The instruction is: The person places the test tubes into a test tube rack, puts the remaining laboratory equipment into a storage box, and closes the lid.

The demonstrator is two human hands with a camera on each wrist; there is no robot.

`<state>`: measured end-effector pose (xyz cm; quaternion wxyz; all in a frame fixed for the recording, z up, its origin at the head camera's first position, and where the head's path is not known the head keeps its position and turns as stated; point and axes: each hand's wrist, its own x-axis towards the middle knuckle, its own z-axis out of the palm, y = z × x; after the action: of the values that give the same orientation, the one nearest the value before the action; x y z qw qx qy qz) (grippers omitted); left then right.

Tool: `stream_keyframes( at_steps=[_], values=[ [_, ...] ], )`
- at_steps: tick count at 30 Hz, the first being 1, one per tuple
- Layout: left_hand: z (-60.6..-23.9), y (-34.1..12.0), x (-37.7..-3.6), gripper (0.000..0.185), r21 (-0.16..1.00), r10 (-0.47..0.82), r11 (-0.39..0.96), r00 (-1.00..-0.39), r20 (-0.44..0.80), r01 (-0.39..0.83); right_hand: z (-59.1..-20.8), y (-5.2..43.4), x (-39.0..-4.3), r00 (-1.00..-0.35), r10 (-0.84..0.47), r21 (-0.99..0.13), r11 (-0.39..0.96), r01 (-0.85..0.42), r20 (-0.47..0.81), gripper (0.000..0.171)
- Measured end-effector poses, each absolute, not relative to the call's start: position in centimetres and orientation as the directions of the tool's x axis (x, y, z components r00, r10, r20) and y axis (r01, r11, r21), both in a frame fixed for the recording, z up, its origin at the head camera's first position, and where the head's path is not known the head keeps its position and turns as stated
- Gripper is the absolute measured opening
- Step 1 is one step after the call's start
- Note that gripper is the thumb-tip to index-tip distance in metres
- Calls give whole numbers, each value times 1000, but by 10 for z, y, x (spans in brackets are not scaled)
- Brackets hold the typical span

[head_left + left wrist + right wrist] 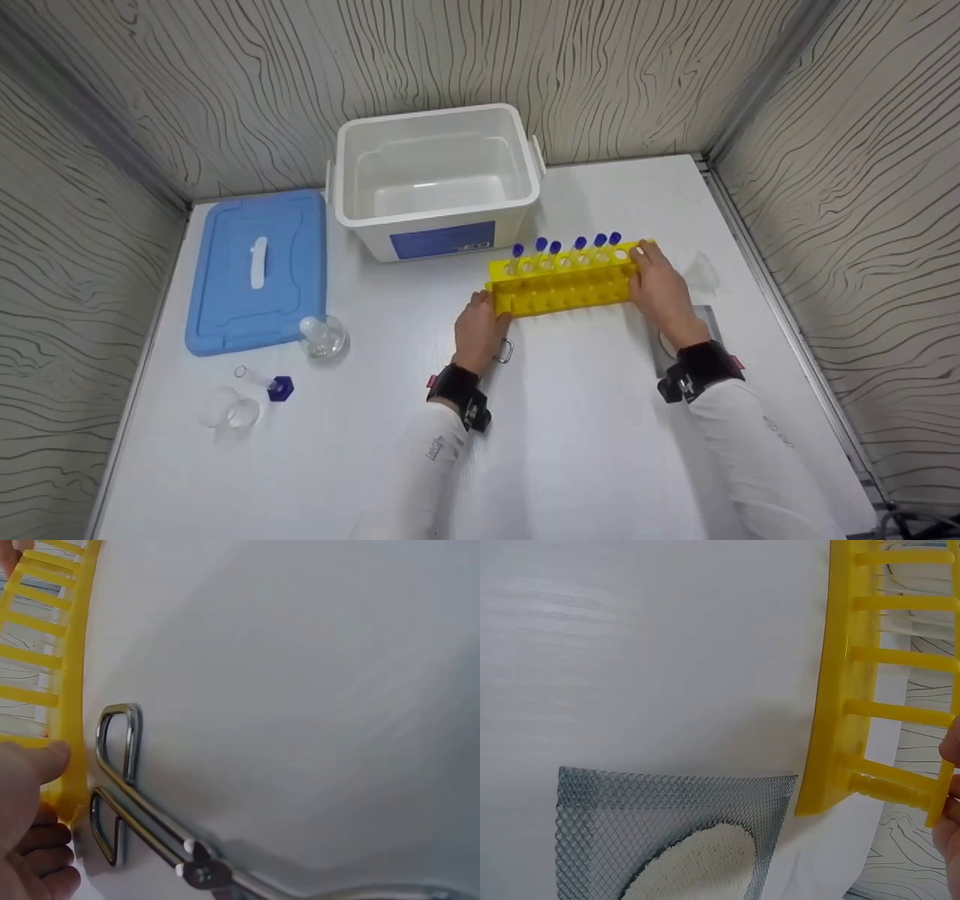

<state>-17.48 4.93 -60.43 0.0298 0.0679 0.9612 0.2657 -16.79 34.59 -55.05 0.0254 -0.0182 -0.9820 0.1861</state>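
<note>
A yellow test tube rack (566, 289) is held at both ends, tilted so its side faces up toward the head camera. Several test tubes with blue caps (580, 244) stand in its holes. My left hand (478, 330) grips the rack's left end; in the left wrist view the thumb (51, 757) lies on the yellow edge. My right hand (664, 289) pinches the right end, its fingertips (951, 795) on the end of the upper plate. Metal crucible tongs (202, 870) lie just below the left hand. Whether the rack touches the table cannot be told.
A white bin (442, 217) stands behind the rack. Its blue lid (225, 300) lies left, beside a glass alcohol lamp (326, 341). A graduated cylinder (259, 377) and clear glassware (242, 412) are front left. Wire gauze (667, 799) and a clear funnel (703, 271) are right.
</note>
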Motion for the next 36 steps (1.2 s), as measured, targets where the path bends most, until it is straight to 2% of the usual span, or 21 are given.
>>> stream_keyframes(
  at_steps=[10,15,21,29,36],
  values=[
    [-603,64,-174,46,490,187,859,-982,-33,147,-548,357,-169,-996,83,-339,936,93,-44,54],
    [-602,68,-175,45,501,172,855,-985,-30,134,-546,360,-172,-996,72,-346,934,86,-52,55],
    [-601,69,-177,45,511,161,849,-987,-15,131,-543,360,-173,-996,54,-416,906,78,-68,59],
    [-601,70,-176,44,536,167,836,-985,-46,117,-550,333,-156,-992,129,-501,858,116,-9,74],
    [-599,72,-175,40,532,185,838,-980,-67,122,-558,316,-153,-990,131,-479,873,88,55,72]
  ],
)
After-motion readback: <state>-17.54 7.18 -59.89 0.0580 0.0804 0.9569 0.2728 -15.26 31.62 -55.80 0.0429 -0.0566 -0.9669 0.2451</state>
